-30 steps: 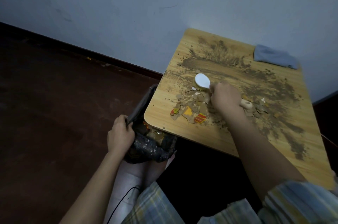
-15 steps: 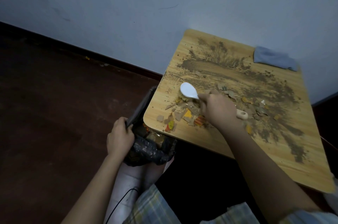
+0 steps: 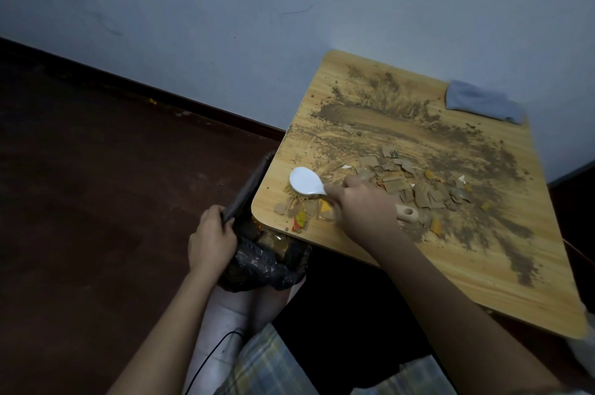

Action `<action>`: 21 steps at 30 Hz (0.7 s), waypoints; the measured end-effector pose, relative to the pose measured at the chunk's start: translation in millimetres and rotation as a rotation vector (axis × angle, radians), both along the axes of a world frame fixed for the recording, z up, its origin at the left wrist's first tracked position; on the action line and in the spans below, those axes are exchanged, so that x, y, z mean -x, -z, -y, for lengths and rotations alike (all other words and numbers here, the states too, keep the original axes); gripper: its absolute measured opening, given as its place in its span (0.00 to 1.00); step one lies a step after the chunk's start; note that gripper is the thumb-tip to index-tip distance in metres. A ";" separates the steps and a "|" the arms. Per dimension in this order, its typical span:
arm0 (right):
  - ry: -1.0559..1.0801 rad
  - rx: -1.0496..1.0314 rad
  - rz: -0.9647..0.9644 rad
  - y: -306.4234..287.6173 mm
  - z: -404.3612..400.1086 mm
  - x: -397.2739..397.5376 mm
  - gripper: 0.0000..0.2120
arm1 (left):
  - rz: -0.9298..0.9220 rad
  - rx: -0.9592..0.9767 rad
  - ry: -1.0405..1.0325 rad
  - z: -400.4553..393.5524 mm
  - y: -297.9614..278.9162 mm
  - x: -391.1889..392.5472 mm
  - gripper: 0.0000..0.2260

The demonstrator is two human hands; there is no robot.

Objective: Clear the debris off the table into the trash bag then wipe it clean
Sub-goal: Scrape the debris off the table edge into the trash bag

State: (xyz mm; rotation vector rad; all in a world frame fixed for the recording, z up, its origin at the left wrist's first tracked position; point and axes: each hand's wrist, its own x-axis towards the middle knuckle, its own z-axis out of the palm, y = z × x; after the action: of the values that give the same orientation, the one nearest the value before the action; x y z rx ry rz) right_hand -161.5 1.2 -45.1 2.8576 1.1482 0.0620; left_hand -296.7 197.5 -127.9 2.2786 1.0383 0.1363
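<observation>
Fingers of the right hand [image 3: 362, 204] curl round the brush [image 3: 307, 183], its white head close to the near left corner of the wooden table [image 3: 483, 265], its handle running back to the right. Just below that corner hangs the black trash bag [image 3: 260, 262], held open by the left hand [image 3: 211, 238], whose fingers pinch its rim. Torn card scraps [image 3: 297, 211] lie between the bristles and the edge, so the bag sits down and leftward of the brush. More debris [image 3: 421, 191] and brown dirt [image 3: 502, 169] lie behind the right hand. A grey cloth [image 3: 483, 103] rests at the far corner, untouched.
</observation>
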 end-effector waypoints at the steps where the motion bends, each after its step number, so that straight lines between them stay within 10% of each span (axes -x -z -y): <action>1: 0.000 -0.007 0.000 -2.7 0.6 0.2 0.15 | 0.000 -0.002 0.002 -0.1 0.1 0.5 0.05; 21: -0.038 0.043 -0.042 3.2 5.0 24.7 0.16 | 0.023 -0.034 0.007 0.4 -1.4 0.9 0.09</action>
State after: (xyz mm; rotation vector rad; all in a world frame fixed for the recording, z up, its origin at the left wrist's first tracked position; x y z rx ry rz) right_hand -186.2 -3.8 -48.3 2.8132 1.1972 -0.0207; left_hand -297.6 197.2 -126.4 2.3056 1.0229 0.1782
